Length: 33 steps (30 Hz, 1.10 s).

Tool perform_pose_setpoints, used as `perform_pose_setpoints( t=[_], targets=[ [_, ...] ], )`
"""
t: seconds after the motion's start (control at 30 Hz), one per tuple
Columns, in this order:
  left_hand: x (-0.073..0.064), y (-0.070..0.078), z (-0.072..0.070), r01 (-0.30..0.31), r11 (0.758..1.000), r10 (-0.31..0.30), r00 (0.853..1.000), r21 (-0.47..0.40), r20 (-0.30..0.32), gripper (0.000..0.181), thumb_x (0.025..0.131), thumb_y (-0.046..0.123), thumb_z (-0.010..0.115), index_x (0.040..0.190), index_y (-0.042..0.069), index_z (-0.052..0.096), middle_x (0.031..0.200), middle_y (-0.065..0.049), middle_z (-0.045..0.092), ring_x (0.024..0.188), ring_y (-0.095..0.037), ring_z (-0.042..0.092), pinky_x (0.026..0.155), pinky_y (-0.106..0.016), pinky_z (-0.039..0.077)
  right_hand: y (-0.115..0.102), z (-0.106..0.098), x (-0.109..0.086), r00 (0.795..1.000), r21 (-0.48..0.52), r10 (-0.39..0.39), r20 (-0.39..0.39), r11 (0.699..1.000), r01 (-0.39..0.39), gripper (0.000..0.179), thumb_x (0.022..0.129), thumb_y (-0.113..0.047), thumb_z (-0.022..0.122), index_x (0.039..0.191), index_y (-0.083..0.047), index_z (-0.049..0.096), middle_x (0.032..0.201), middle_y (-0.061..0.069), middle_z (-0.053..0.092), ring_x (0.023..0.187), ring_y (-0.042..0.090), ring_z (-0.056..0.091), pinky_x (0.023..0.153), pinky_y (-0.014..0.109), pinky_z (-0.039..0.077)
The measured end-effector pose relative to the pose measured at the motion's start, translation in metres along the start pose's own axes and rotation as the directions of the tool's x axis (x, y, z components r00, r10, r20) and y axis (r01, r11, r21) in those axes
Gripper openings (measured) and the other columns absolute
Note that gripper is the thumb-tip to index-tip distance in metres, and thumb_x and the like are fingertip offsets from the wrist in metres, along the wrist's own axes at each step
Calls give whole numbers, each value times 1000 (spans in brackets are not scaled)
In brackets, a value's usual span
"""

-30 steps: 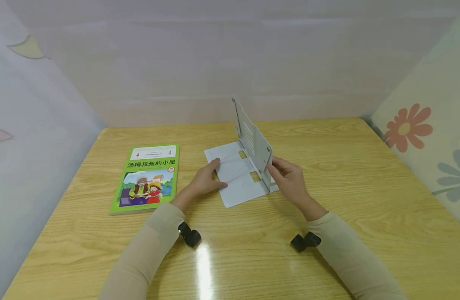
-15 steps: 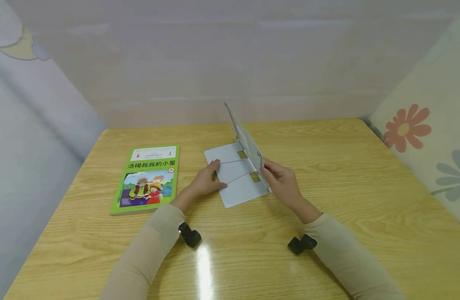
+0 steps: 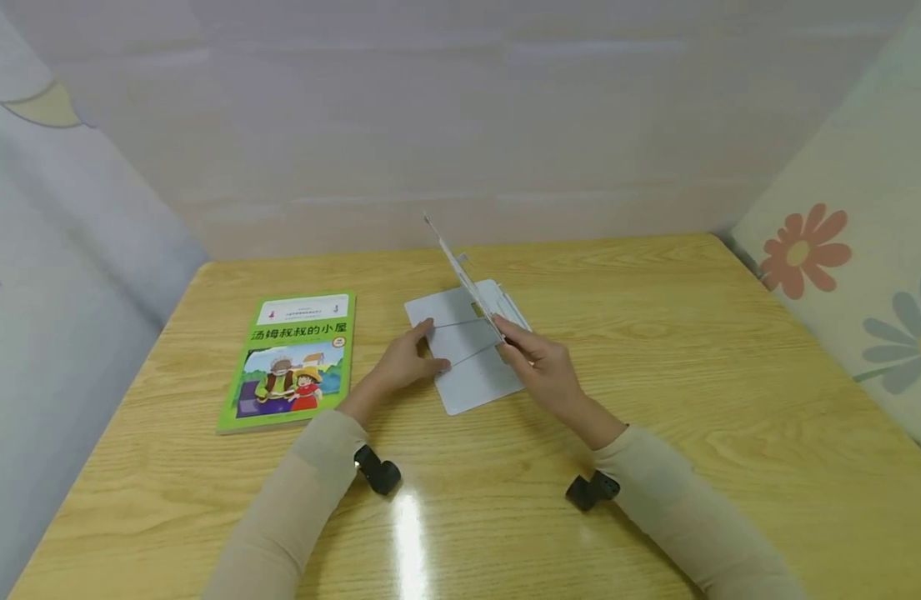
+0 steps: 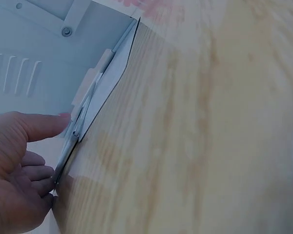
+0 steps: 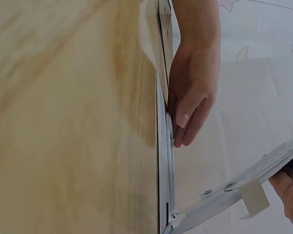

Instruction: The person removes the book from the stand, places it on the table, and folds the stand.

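Note:
A white metal book stand has its flat base plate (image 3: pixel 475 387) on the wooden table and its hinged back panel (image 3: pixel 466 282) raised, leaning left over the base. My left hand (image 3: pixel 403 362) holds the base's left edge, index finger and thumb spread apart near the ends of a thin wire prop (image 3: pixel 475 356). In the left wrist view, the left thumb reaches over the base while the other fingers curl at its edge. My right hand (image 3: pixel 550 371) pinches the panel's near edge between thumb and fingers. The right wrist view shows the panel's underside bracket (image 5: pixel 254 197) beside the right fingertips.
A green-covered children's picture book (image 3: pixel 298 358) lies flat on the wooden table (image 3: pixel 693 350), left of the left hand. Small black cameras (image 3: pixel 377 472) sit at both wrists. A pale cloth wall (image 3: pixel 460 125) stands behind the table, with printed flower panels (image 3: pixel 805 250) at the right.
My right hand has moved left, tilting the back panel from nearly upright down toward the left over the base. The left hand has stayed at the base's edge. The book has not moved.

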<state>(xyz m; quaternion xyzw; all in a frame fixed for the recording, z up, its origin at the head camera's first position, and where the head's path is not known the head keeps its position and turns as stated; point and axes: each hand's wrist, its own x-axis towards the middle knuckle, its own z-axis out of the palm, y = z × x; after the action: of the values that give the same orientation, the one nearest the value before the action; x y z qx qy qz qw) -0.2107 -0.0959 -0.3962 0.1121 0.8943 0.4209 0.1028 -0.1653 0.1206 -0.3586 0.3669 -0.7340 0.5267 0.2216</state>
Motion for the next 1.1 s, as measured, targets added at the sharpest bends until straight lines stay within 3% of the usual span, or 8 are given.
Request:
perform_pose_setpoints(
  t=[0.17, 0.3, 0.33, 0.43, 0.5, 0.57, 0.83, 1.1],
  targets=[
    [-1, 3, -5, 29, 997, -32, 999, -71, -42, 73, 79, 27, 63, 135, 5, 24, 137, -13, 26, 124, -25, 21, 99, -36, 22, -2, 3, 0, 1000, -17, -13, 19, 1000, 14, 38, 73, 19, 54, 110, 13, 51, 110, 23, 52, 97, 27, 52, 72, 24, 47],
    [-8, 15, -14, -55, 964, 17, 989, -261, -148, 61, 85, 27, 54, 132, -1, 27, 133, -15, 31, 121, -25, 29, 97, -35, 27, -5, 4, 0, 999, -40, -28, 41, 999, 30, 39, 72, 20, 56, 110, 13, 51, 110, 23, 51, 98, 31, 51, 73, 28, 47],
    [-10, 20, -18, -86, 938, 28, 984, -336, -175, 58, 87, 27, 52, 132, -2, 29, 133, -15, 33, 120, -24, 32, 97, -34, 28, -6, 5, 0, 998, -43, -29, 48, 999, 31, 39, 72, 19, 56, 110, 14, 51, 111, 23, 51, 98, 32, 51, 74, 28, 47],
    [-17, 37, -28, -194, 812, 61, 966, -550, -251, 52, 90, 26, 46, 128, -6, 32, 129, -16, 38, 115, -22, 40, 94, -29, 32, -17, 5, 4, 996, -50, -39, 78, 998, 43, 38, 70, 21, 56, 107, 18, 49, 109, 28, 49, 98, 36, 49, 75, 32, 46],
    [-22, 48, -34, -243, 738, 82, 958, -629, -274, 50, 91, 26, 42, 127, -7, 33, 127, -16, 40, 112, -22, 43, 93, -28, 33, -27, 6, 7, 994, -62, -45, 100, 997, 52, 37, 69, 22, 56, 105, 21, 48, 107, 31, 49, 97, 39, 49, 75, 34, 46],
    [-25, 57, -38, -265, 689, 85, 954, -674, -287, 47, 92, 25, 41, 126, -8, 35, 125, -18, 42, 110, -22, 45, 92, -28, 34, -26, 8, 7, 991, -80, -45, 126, 995, 55, 37, 69, 21, 58, 104, 21, 49, 107, 31, 49, 97, 39, 49, 76, 33, 46],
    [-37, 67, -42, -141, 699, -108, 948, -701, -298, 35, 90, 12, 46, 120, -6, 44, 118, -17, 48, 105, -21, 49, 83, -21, 41, -12, 15, -1, 968, -165, 0, 252, 985, 43, 39, 75, 5, 61, 112, 13, 50, 116, 22, 48, 107, 28, 46, 83, 25, 41],
    [-47, 63, -40, -50, 656, -233, 936, -753, -265, 35, 86, 3, 49, 119, -9, 45, 114, -19, 50, 102, -23, 50, 85, -27, 41, -19, 20, 1, 946, -220, 12, 324, 973, 63, 36, 75, 1, 64, 108, 11, 54, 112, 20, 51, 104, 27, 49, 85, 26, 40]
  ],
)
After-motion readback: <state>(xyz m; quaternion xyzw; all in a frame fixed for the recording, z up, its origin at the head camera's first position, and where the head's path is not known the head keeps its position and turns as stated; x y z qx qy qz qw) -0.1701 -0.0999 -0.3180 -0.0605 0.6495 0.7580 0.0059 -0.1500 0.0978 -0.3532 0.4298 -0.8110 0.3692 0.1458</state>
